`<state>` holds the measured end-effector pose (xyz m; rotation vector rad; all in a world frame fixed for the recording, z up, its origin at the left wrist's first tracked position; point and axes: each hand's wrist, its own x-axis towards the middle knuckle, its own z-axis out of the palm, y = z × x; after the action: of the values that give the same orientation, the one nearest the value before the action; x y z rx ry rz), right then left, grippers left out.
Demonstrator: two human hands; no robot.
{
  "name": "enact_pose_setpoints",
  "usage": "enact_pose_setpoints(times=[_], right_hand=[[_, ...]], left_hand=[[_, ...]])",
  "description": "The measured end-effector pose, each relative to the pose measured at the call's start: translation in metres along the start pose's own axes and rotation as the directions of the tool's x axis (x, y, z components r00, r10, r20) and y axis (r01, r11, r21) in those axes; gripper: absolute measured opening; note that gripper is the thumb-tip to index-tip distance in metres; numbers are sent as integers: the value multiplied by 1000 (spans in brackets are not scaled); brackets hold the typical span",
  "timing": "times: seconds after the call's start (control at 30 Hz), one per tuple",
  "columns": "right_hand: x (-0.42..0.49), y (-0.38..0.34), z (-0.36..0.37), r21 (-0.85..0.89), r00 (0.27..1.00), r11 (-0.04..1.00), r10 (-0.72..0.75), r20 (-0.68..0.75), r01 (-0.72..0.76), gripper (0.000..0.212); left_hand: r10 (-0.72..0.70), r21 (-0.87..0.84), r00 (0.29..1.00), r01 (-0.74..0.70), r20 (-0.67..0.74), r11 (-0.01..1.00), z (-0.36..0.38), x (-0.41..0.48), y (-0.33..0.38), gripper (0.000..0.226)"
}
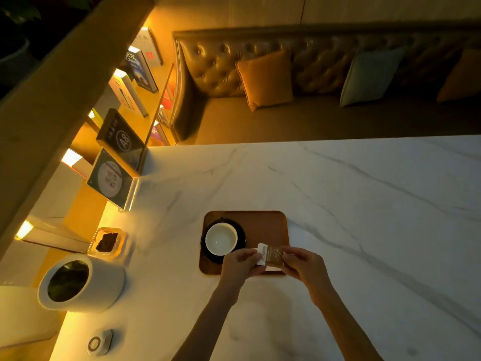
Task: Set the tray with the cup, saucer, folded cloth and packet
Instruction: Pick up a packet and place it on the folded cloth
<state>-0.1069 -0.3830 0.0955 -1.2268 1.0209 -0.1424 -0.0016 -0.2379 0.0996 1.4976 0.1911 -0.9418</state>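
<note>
A brown wooden tray (263,222) lies on the white marble table. On its left half stands a white cup (220,239) on a dark saucer (240,231). Over the tray's near right corner I hold a small brown and white packet (270,254) with both hands. My left hand (240,265) pinches the packet's left end and my right hand (303,264) pinches its right end. A pale strip shows under the packet at the tray's front edge; I cannot tell whether it is the folded cloth.
A white cylindrical pot (82,282) with dark contents stands at the left, with a small glass dish (108,242) behind it and a small round device (100,342) in front. An acrylic sign stand (112,179) and books line the left shelf. A tufted sofa (312,82) lies beyond the table.
</note>
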Motion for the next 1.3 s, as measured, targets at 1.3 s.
enact_pose_setpoints(times=[1.3], right_hand=[[171, 77, 20, -625, 988, 770, -43, 148, 127, 64]], left_hand=[[39, 728, 996, 34, -83, 685, 44, 184, -53, 41]])
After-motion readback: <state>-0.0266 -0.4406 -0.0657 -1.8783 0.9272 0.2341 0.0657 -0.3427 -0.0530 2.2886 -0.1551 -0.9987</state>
